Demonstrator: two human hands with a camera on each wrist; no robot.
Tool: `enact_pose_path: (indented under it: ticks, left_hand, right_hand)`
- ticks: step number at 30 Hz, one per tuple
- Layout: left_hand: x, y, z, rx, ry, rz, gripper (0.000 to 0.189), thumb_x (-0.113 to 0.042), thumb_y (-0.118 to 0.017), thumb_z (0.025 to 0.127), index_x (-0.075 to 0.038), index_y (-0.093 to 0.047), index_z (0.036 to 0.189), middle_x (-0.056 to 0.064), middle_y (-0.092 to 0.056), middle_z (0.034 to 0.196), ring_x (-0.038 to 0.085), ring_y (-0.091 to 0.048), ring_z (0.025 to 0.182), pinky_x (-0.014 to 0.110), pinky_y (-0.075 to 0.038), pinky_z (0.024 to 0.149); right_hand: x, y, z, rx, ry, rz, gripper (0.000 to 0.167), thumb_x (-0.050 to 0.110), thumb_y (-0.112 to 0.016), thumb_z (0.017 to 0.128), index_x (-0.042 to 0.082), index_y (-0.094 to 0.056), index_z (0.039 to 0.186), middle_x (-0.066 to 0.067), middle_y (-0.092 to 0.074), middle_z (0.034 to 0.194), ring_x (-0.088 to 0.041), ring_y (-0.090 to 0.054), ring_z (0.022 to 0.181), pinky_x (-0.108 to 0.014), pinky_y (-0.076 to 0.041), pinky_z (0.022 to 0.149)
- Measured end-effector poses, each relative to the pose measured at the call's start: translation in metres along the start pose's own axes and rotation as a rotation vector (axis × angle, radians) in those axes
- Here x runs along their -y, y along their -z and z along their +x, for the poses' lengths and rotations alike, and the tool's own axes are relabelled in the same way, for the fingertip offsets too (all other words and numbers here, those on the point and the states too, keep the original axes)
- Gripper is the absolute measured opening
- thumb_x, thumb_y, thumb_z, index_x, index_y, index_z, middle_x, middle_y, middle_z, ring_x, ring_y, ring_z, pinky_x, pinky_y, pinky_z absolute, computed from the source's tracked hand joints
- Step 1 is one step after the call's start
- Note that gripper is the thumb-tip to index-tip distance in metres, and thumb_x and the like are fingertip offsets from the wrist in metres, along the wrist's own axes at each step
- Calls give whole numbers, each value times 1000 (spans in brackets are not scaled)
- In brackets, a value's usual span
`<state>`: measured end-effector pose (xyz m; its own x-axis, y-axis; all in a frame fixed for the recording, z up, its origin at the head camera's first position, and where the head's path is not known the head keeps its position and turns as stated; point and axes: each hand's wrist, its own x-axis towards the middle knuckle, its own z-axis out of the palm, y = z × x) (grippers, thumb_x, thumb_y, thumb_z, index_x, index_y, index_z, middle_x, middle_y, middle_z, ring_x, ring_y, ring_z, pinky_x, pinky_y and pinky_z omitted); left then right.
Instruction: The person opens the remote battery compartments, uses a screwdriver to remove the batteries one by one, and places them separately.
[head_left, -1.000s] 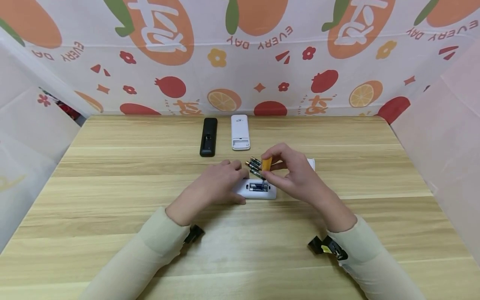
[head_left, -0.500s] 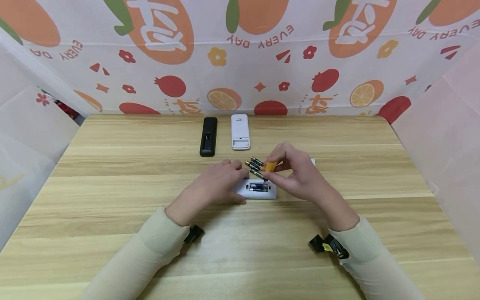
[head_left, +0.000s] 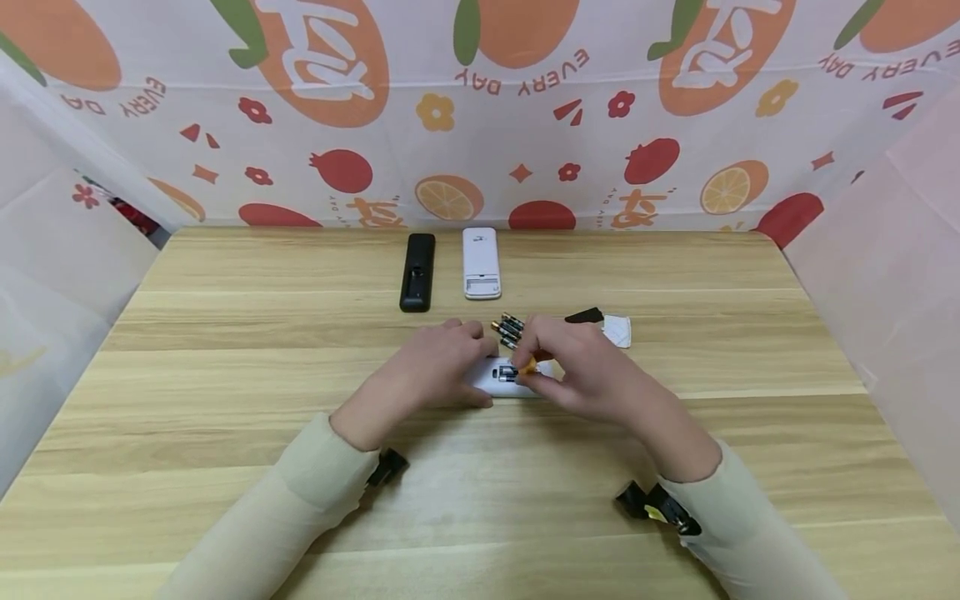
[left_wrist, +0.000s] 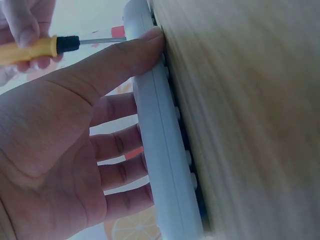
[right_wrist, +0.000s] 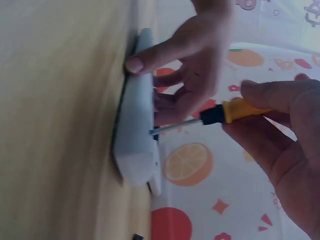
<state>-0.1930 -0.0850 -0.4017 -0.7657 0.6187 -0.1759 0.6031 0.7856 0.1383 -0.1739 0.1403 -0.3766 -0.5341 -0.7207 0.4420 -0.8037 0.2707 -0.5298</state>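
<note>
A white remote control (head_left: pixel 487 388) lies back up on the table, with batteries (head_left: pixel 506 373) showing in its uncovered compartment. My left hand (head_left: pixel 438 365) grips its left end, thumb on the near long side and fingers on the far side, as the left wrist view shows. My right hand (head_left: pixel 585 362) holds a screwdriver (right_wrist: pixel 245 109) by its yellow handle. The metal shaft (right_wrist: pixel 175 126) reaches to the remote's back at the compartment. In the head view the right fingers hide the tip and the compartment's right end. Several loose batteries (head_left: pixel 506 331) lie just beyond the remote.
Farther back on the table are a black remote (head_left: pixel 417 273) and a second white remote (head_left: pixel 481 260) with its battery compartment uncovered. A small black piece (head_left: pixel 585 316) and a white cover-like piece (head_left: pixel 617 331) lie beyond my right hand. A fruit-print curtain (head_left: pixel 517 133) hangs behind the table.
My right hand first drew the screwdriver back with the handle tilting right, then came lower and nearer over the remote, uncovering the black and white pieces behind. The left hand has stayed put.
</note>
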Motion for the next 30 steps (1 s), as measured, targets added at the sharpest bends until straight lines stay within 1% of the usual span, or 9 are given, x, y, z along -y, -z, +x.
enact_pose_path:
  ticks: [5,9,12,18,19,22,25,28,30]
  left_hand:
    - [1,-1,2,-8,-6,6,57,-55,-83,73,-19,-68,115,-1,-61,100,19,-56,88,34,-46,66]
    - [1,0,1,-9,-10,3,55,-55,-82,73,-20,-69,113,-2,-61,97,19,-56,86,35,-46,65]
    - [2,0,1,-11,-11,-1,53,-55,-81,74,-20,-70,112,-3,-61,96,17,-56,84,35,-45,65]
    - [3,1,2,-17,-5,-10,51,-57,-77,77,-18,-70,109,-3,-59,92,16,-54,78,33,-41,60]
    - [3,1,2,-16,-3,-9,52,-58,-76,77,-18,-70,110,-3,-59,92,16,-54,78,33,-41,59]
    - [3,1,2,-9,2,-7,54,-58,-77,76,-19,-70,112,-3,-60,95,17,-55,80,34,-42,60]
    - [3,0,2,1,4,0,57,-58,-78,76,-20,-68,117,-3,-61,99,17,-56,85,35,-45,64]
    - [3,0,1,14,5,7,62,-58,-80,75,-20,-64,122,-1,-61,105,19,-57,91,37,-47,69]
    - [2,0,0,21,10,12,65,-58,-80,76,-20,-62,125,-1,-61,109,20,-57,94,38,-48,71]
  right_hand:
    - [3,9,-2,75,-36,10,33,-4,-78,80,16,-54,90,9,-61,88,-4,-62,88,-24,-55,81]
    - [0,13,-3,108,-60,58,35,-6,-78,79,18,-53,86,11,-59,85,-4,-57,83,-23,-53,75]
    - [-4,15,-4,125,-55,96,36,-7,-77,79,18,-52,83,12,-59,83,-5,-57,81,-25,-52,73]
    - [-7,13,-4,161,-14,83,39,-13,-76,77,19,-54,76,13,-59,85,-8,-64,87,-27,-53,76]
    - [-8,12,-4,158,-16,79,38,-12,-77,77,18,-53,76,13,-60,85,-9,-65,88,-26,-54,78]
    - [-9,13,-4,138,-36,86,37,-9,-79,77,18,-53,77,10,-63,86,-9,-67,92,-26,-54,79]
    - [-11,17,-5,99,-78,122,38,-6,-82,76,18,-52,78,7,-67,88,-7,-68,93,-26,-55,79]
    - [-12,25,-6,18,-111,170,37,-5,-83,75,17,-54,80,5,-71,92,-7,-69,93,-28,-57,76]
    - [-14,30,-7,-75,-142,176,35,-4,-83,75,14,-55,81,3,-72,94,-11,-71,92,-27,-57,75]
